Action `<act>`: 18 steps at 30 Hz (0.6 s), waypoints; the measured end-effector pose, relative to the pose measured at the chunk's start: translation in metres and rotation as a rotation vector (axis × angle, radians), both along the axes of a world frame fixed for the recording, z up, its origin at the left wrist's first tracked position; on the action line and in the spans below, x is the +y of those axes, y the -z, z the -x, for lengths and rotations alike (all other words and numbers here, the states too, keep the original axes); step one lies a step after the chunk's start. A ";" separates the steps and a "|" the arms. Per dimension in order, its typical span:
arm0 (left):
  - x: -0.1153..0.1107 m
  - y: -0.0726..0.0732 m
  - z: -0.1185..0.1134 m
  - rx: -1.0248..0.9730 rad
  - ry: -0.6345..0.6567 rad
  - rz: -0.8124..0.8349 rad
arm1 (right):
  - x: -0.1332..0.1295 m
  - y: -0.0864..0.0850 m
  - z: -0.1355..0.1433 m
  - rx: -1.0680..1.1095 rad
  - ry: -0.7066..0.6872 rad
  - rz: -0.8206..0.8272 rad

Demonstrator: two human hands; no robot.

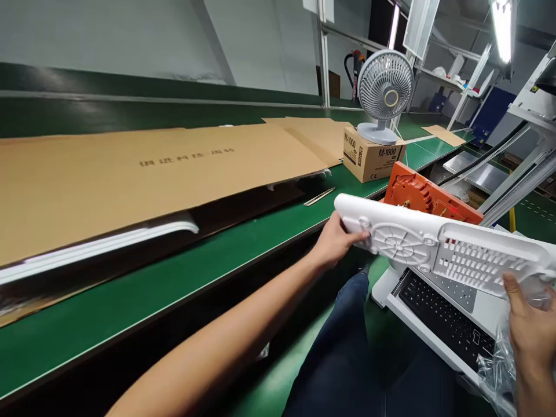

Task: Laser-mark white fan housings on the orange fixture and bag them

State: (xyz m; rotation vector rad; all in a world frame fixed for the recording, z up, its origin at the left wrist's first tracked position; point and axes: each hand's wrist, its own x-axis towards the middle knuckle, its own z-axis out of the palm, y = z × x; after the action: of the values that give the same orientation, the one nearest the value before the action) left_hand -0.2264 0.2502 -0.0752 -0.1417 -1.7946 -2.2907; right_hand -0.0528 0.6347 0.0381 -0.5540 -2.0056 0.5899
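Note:
A long white plastic cover [428, 255] with a round ribbed pattern and a slotted grille is held up at a tilt between both hands. My left hand [336, 240] is closed on its left end, thumb on the near face. My right hand [532, 324] grips the lower edge near the right end, partly cut off by the frame. Crumpled clear plastic film [499, 353] hangs beside the right hand. Just behind the cover stands an orange part [417, 188] with a toothed round shape. Beneath it sits a white machine with a black keyboard [443, 313].
To the left, a brown cardboard sheet [195, 168] lies over white curved parts [143, 237] on the green bench [243, 237]. A grey fan [386, 92] stands on a small carton [369, 159]. Thin sticks [320, 197] lie near the bench edge. My legs [334, 353] are below.

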 end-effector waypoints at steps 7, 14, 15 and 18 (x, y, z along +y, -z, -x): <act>-0.008 -0.039 0.137 0.186 -0.033 0.182 | -0.002 0.022 0.059 -0.318 -0.043 -0.014; -0.001 -0.053 0.184 0.167 0.034 0.266 | 0.009 0.044 0.093 -0.402 -0.026 -0.020; -0.001 -0.053 0.187 0.162 0.032 0.279 | 0.009 0.044 0.096 -0.400 -0.025 -0.020; 0.000 -0.053 0.196 0.139 0.024 0.305 | 0.010 0.043 0.103 -0.392 -0.012 -0.030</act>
State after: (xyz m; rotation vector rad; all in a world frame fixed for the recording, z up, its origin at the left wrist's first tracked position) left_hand -0.4226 0.2504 -0.0226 -0.3652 -2.0629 -1.9534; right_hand -0.1554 0.6448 -0.0049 -0.6796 -2.3825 0.4846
